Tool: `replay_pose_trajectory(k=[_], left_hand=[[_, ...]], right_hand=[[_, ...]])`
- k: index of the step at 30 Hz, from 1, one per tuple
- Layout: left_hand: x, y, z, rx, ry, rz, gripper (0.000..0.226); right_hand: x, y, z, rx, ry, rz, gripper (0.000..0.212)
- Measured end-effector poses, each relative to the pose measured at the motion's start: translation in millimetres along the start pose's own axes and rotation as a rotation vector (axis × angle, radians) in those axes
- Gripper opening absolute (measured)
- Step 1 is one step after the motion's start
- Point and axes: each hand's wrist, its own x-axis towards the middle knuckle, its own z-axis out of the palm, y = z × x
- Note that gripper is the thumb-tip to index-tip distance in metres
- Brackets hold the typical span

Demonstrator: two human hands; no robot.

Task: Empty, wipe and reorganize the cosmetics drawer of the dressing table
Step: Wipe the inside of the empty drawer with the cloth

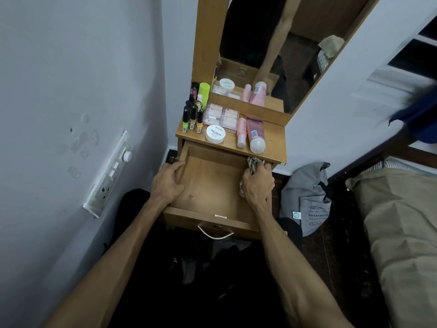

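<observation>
The wooden drawer (212, 183) of the dressing table is pulled out and holds no cosmetics. My left hand (168, 183) grips its left wall, fingers curled over the edge. My right hand (257, 183) holds a crumpled striped cloth (253, 163) against the drawer's right inner side. On the tabletop (274, 138) stand several nail polish bottles (192, 119), a green tube (204, 91), a clear palette case (222, 118), a white nail polish remover jar (215, 133), a small pink bottle (241, 132) and a pink tube (255, 134) lying down.
A mirror (272, 48) rises behind the tabletop. A switchboard (108, 174) is on the left wall. A grey bag (305, 197) sits on the floor to the right, beside a bed (402, 221). Dark items lie on the floor below the drawer handle (215, 232).
</observation>
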Motion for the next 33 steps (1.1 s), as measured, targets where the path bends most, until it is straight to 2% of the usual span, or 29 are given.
replay_pose_trajectory(k=[3, 7, 11, 15, 20, 22, 24, 29, 33], left_hand=[[0.1, -2.0, -0.3, -0.024, 0.004, 0.002, 0.076], [1.1, -5.3, 0.9, -0.034, 0.002, 0.009, 0.077], [3.6, -4.9, 0.1, -0.134, 0.029, -0.043, 0.069], [5.5, -4.5, -2.4, -0.31, 0.063, -0.139, 0.049], [7.8, -9.2, -2.2, -0.396, 0.136, -0.247, 0.05], [8.4, -7.9, -1.9, -0.432, 0.175, -0.252, 0.049], [9.3, -6.8, -2.2, -0.452, 0.217, -0.246, 0.047], [9.3, -4.7, -2.4, -0.539, 0.298, -0.199, 0.042], [7.8, -9.7, -2.1, -0.609, 0.357, -0.277, 0.04]], right_hand=[[-4.7, -9.8, 13.0, 0.039, 0.064, 0.022, 0.024], [-12.1, -23.5, 26.5, 0.08, 0.005, -0.017, 0.023], [-19.6, -52.9, 46.2, 0.067, -0.102, -0.179, 0.027], [-30.8, -101.0, 65.9, 0.057, -0.22, -0.353, 0.029], [-44.7, -130.5, 76.8, 0.029, -0.169, -0.426, 0.027], [-44.3, -125.1, 76.5, 0.004, -0.176, -0.475, 0.035], [-38.3, -124.0, 72.4, -0.042, -0.237, -0.526, 0.044], [-33.2, -131.3, 45.0, -0.216, -0.464, -0.756, 0.038], [-57.2, -130.2, 31.0, -0.218, -0.662, -0.768, 0.037]])
